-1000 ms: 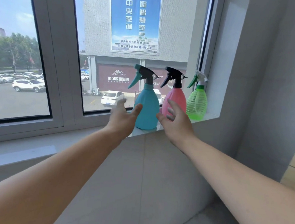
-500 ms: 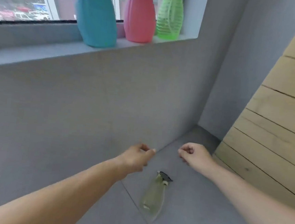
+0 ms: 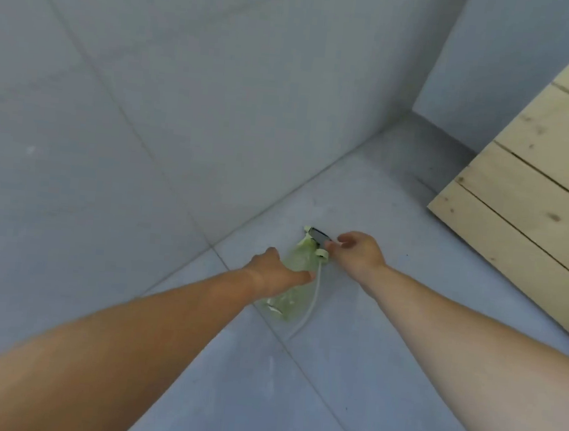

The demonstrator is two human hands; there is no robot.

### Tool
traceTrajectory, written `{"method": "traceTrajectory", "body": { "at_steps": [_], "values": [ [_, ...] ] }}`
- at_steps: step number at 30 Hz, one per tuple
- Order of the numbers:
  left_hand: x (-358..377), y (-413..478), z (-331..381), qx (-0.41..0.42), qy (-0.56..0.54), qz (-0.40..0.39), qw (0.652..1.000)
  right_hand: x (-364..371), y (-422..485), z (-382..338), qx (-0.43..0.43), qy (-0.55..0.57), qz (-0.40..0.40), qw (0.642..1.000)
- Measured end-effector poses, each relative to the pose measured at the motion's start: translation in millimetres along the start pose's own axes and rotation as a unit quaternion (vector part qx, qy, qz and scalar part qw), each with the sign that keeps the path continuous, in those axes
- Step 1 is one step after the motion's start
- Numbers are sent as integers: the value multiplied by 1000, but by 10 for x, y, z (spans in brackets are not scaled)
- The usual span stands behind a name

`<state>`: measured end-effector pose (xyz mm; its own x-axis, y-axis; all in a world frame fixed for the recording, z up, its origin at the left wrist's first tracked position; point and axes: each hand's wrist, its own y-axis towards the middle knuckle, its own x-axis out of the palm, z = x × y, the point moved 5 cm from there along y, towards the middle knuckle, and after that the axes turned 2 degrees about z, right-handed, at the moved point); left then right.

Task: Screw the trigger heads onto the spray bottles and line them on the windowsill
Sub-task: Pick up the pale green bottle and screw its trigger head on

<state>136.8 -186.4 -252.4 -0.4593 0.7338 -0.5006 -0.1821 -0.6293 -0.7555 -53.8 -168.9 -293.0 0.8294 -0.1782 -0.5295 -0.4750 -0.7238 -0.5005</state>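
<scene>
A pale green see-through spray bottle lies on its side on the grey floor near the foot of the wall. My left hand rests over its upper body, fingers curled around it. My right hand pinches the black and pale green trigger head at the bottle's neck end. The head's white dip tube runs outside the bottle, along its right side, down onto the floor. The windowsill and the other bottles are out of view.
A grey tiled wall rises just behind the bottle and meets a second wall in the corner at the upper right. A pale wooden plank panel leans at the right, its lower edge on the floor.
The view has dropped from the windowsill with three bottles to the floor. Both hands have come down; the left now holds the pale green bottle, the right its trigger head.
</scene>
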Motion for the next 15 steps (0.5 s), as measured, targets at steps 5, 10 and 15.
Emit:
{"method": "traceTrajectory", "body": {
  "at_steps": [5,10,15],
  "values": [
    [165,278,-241,-38,-5,3,999,107,200,29,4,-77,3,997],
    [214,223,-592,-86,-31,-78,993,230,220,30,45,-98,-26,994],
    [171,45,-641,-82,-81,-89,989,277,97,24,57,-22,-26,998]
  ]
}}
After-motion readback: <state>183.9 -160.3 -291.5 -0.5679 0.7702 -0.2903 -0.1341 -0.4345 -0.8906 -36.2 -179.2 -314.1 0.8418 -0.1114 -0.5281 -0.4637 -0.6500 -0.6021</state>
